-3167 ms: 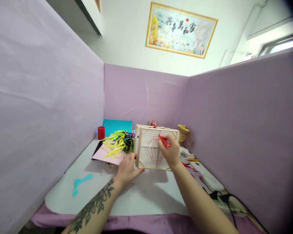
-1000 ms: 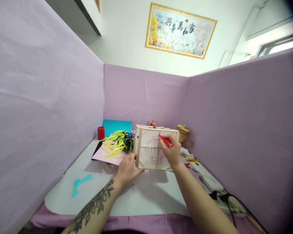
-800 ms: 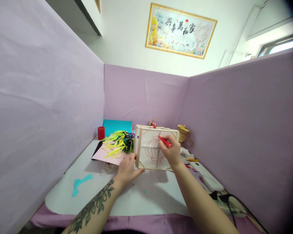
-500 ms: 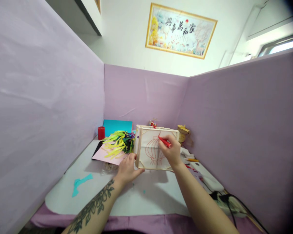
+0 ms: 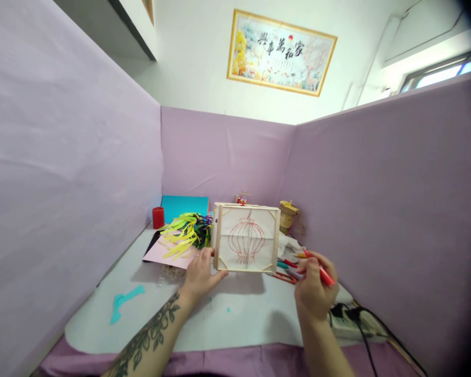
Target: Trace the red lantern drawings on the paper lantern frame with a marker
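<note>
A box-shaped frame with wooden edges and white panels (image 5: 270, 246) is held up over the table, its front panel facing me. A red line drawing of a lantern (image 5: 246, 240) covers the middle of that panel. My left hand (image 5: 202, 272) grips the frame at its lower left corner, thumb along the bottom edge. To the right of the frame and apart from it, my right hand (image 5: 316, 285) is closed around a red marker (image 5: 326, 276), whose tip points up and left.
Yellow and green strips (image 5: 184, 233) lie on pink paper (image 5: 153, 254) at left, near a red candle (image 5: 158, 218) and a blue folder (image 5: 184, 207). A cyan scrap (image 5: 123, 302) is at front left. Pens, a yellow pot (image 5: 288, 215) and a power strip (image 5: 351, 324) are at right.
My right hand has moved away from the panel, down and to the right, with the red marker still in it. The whole lantern drawing now shows. My left hand keeps its hold on the frame.
</note>
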Demonstrator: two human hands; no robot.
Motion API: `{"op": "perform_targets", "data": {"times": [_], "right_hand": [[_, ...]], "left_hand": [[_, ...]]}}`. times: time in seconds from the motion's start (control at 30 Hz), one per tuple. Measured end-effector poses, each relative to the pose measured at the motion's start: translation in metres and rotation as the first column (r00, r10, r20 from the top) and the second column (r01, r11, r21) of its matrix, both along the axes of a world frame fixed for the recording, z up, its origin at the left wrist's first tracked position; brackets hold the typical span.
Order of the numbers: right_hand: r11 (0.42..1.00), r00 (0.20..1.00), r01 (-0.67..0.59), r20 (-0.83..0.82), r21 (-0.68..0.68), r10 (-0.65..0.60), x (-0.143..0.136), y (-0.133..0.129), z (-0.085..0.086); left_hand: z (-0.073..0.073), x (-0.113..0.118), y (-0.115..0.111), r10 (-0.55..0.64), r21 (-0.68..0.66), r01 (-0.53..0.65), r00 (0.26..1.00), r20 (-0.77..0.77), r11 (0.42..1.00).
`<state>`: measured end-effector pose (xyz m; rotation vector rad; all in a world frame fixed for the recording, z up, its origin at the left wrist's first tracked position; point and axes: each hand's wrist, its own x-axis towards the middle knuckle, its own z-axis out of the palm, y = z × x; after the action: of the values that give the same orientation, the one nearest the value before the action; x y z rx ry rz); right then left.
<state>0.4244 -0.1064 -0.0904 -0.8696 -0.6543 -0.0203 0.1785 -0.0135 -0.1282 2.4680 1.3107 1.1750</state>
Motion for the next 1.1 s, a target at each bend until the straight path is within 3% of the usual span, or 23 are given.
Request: {"op": "perform_targets", "data": {"times": [0.13, 0.27, 0.47, 0.9, 1.1], "right_hand": [[0.976, 0.999, 0.046, 0.015, -0.212, -0.044, 0.007, 0.007, -0.046], [0.942, 0.976, 0.031, 0.213, -0.333, 0.043, 0.009, 0.021, -0.066], [0.873, 0.963, -0.053, 0.208, -0.485, 0.173, 0.004, 0.023, -0.069], [0.897, 0.926, -0.246, 0.183, -0.368, 0.329, -0.003, 0.021, -0.069], [0.898, 0.931, -0.252, 0.162, -0.362, 0.327, -0.004, 0.021, -0.066]], "left_hand": [[-0.002, -0.001, 0.003, -0.003, 0.061, 0.001, 0.999, 0.041, 0.998], [-0.004, -0.002, 0.006, -0.012, 0.101, 0.006, 0.998, 0.062, 0.995], [-0.009, -0.003, 0.011, 0.014, 0.123, -0.020, 0.999, 0.044, 0.992], [-0.006, -0.008, 0.017, 0.056, 0.023, -0.059, 0.993, 0.104, 0.998], [-0.007, -0.007, 0.017, 0.059, -0.010, -0.059, 0.992, 0.112, 0.998]]}}
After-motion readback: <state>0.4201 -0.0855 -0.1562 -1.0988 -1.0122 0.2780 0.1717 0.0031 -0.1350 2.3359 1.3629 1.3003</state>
